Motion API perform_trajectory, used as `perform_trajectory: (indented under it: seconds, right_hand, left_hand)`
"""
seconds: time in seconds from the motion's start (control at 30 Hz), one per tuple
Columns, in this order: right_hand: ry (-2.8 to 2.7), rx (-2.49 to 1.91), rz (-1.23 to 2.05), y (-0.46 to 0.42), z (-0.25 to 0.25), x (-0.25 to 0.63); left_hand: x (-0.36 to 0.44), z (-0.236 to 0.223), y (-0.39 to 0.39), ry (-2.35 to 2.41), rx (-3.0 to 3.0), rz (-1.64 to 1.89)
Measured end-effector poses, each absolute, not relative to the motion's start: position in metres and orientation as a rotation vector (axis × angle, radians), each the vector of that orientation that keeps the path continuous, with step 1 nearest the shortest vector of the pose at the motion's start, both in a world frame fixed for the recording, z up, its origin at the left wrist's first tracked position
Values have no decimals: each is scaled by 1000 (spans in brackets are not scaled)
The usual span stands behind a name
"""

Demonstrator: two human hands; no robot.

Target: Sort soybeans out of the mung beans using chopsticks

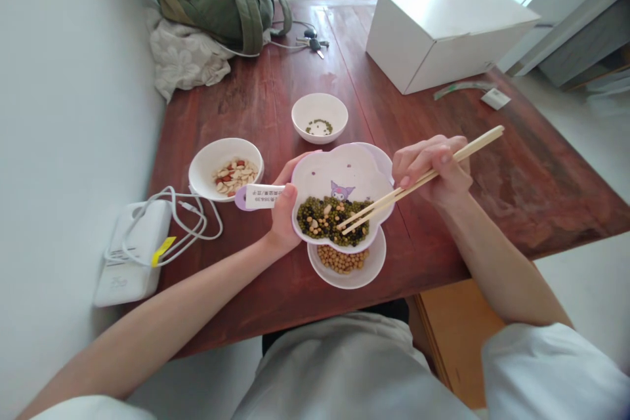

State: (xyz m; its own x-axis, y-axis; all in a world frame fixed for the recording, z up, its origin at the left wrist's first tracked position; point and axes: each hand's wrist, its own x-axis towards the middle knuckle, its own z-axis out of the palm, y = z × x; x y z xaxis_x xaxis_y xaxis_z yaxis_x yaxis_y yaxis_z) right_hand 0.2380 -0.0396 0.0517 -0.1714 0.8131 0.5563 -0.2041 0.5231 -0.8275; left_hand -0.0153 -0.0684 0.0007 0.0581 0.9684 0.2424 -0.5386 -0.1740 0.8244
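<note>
The mixed beans (331,222), mostly green and black with paler ones among them, lie heaped in the near half of a scalloped dish (319,161), held over the table (266,105) toward its near edge. The heap's long axis runs side to side, roughly parallel to that edge. The left hand (286,210) is the nearer one: it grips the dish at its left side, thumb on top beside the heap's left end, where a labelled handle (264,195) sticks out toward the table's left edge. The right hand (436,167) stands off beyond the dish's right side, closed around a pair of chopsticks (416,183). These slant from the right and far side down to the left and near side, crossing the heap's axis obliquely, their tips close together at the beans, right of the heap's middle.

Under the dish's near rim shows a soybean bowl (378,262), close to the table's near edge; whether the two touch cannot be told. A peanut bowl (204,164) stands by the table's left edge, and a mung bean bowl (319,105) lies beyond the dish toward the far edge. A white box (443,33) fills the far right part.
</note>
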Motion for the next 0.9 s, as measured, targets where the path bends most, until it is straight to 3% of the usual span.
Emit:
perform_trajectory:
  seconds: [0.9]
  right_hand:
    - [-1523,-641,1109,-44,51,236]
  left_hand:
    - [-16,-5,-65,630,1022,1497]
